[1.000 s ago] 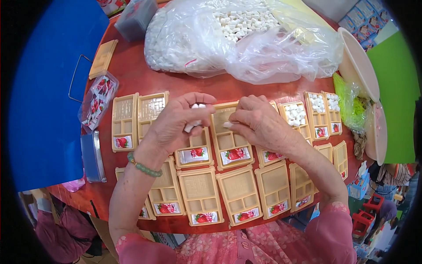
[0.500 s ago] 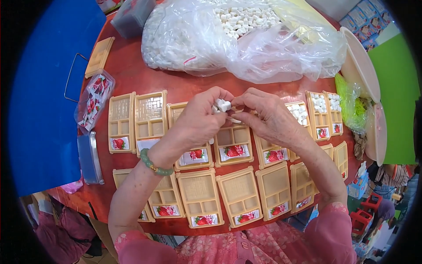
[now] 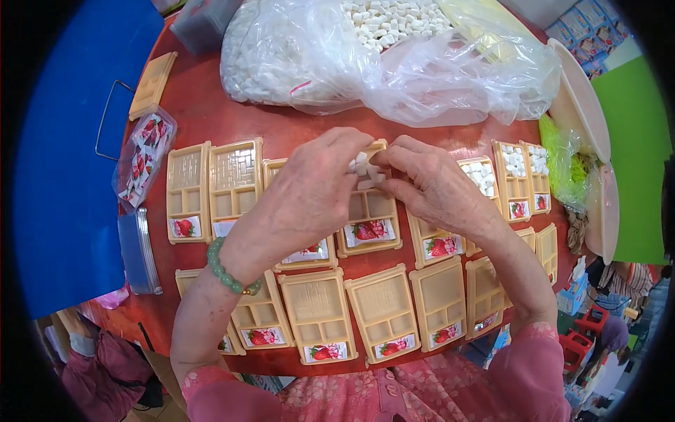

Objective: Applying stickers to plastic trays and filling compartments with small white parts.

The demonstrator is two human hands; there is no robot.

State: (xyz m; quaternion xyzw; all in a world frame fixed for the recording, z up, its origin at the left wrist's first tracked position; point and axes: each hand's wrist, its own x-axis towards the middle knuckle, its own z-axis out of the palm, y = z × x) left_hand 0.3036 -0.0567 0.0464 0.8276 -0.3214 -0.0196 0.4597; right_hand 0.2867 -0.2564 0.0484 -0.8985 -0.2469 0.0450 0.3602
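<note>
Small white marshmallow-like pieces (image 3: 362,166) lie between my two hands, over the large upper compartment of a cream divided tray (image 3: 370,250) in the back row. My left hand (image 3: 309,186), with a green bead bracelet (image 3: 223,271) on its wrist, is curled round the pieces from the left, its back turned up and most fingertips hidden. From the right, my right hand (image 3: 436,179) has thumb and fingers bent together at the pieces. Whether some pieces rest on the tray floor I cannot tell. A strawberry-printed sachet (image 3: 369,231) sits in the tray's bottom compartment.
Similar trays (image 3: 383,295) stand in two rows on the red table (image 3: 190,105); several at right hold white pieces (image 3: 481,177). Behind is a big clear bag (image 3: 295,56) of white pieces. At left are a clear tub (image 3: 146,163) of sachets and stacked clear lids (image 3: 140,250).
My left hand has turned over, back up, and covers more of the tray. The white pieces it held have shifted down towards the tray. My right hand stays close beside them.
</note>
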